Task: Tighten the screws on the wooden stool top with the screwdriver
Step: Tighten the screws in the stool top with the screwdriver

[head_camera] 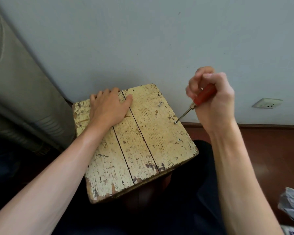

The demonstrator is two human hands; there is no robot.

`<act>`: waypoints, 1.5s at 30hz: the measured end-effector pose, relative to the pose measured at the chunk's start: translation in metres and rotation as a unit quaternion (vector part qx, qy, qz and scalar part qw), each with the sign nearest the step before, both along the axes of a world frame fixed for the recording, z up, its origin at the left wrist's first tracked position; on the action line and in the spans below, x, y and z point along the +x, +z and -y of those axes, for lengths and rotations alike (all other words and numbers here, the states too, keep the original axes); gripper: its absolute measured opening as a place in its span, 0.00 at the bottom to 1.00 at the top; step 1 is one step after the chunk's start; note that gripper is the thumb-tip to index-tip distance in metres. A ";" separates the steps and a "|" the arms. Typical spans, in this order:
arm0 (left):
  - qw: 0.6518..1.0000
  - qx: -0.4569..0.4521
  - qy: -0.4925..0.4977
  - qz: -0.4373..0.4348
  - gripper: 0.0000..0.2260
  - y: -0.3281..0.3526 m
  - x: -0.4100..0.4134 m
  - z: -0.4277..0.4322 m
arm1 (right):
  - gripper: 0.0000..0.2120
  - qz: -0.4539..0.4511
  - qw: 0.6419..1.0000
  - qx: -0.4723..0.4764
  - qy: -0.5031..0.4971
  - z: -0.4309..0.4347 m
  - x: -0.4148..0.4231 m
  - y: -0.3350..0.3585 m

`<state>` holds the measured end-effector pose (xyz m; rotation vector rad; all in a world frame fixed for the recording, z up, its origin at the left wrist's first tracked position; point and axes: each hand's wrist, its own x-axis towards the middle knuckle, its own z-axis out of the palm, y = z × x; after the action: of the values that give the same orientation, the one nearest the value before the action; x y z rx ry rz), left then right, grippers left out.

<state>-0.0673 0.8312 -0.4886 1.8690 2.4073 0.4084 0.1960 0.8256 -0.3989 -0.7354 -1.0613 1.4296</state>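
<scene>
Head view: right hand (212, 100) grips the screwdriver (204, 96), tip on an edge screw (176, 122); left hand (109, 107) presses flat on the stool top (143, 143); next likely needs firm downward turning.

Red-handled screwdriver (204, 96) wrapped in the curled fingers of the right hand (212, 102), slanting down and to the left, thin metal tip set on a screw (176, 122) just below that hand at the right edge of the wooden stool top (143, 146). Pale yellow, worn and chipped, three planks with dark gaps, far left part under the flat left hand (107, 107). Second screw (179, 140) sunk nearly flush, nearer the body than the first; third screw (160, 104) proud of the wood or lying on it, between the two hands.
</scene>
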 end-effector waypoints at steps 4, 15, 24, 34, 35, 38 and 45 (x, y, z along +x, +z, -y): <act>1.000 -0.001 -0.001 -0.001 0.34 0.001 0.000 0.000 | 0.23 0.103 0.965 0.017 0.241 -0.011 0.016 0.008; 1.000 0.001 0.002 0.000 0.34 0.000 0.001 0.000 | 0.21 -0.004 0.994 -0.062 -0.090 0.007 -0.014 0.001; 1.000 -0.001 0.001 -0.001 0.34 0.001 0.001 0.001 | 0.21 -0.035 0.998 -0.048 0.006 0.005 0.002 -0.001; 1.000 -0.003 0.003 -0.001 0.34 0.002 0.002 0.001 | 0.27 0.082 0.964 0.045 0.248 -0.008 0.017 0.001; 1.000 -0.004 0.003 -0.001 0.34 0.002 0.002 0.001 | 0.29 0.091 0.964 0.051 0.245 -0.010 0.016 0.001; 1.000 -0.002 0.004 0.000 0.34 0.002 0.002 0.001 | 0.30 0.110 0.972 0.046 0.203 -0.009 0.010 0.002; 1.000 -0.007 0.004 0.000 0.34 0.003 0.002 0.001 | 0.28 0.014 0.998 -0.036 -0.049 0.002 -0.012 -0.001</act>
<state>-0.0649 0.8305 -0.4857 1.8536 2.4131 0.3919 0.1835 0.8234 -0.4000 -0.8497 -0.9859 1.3827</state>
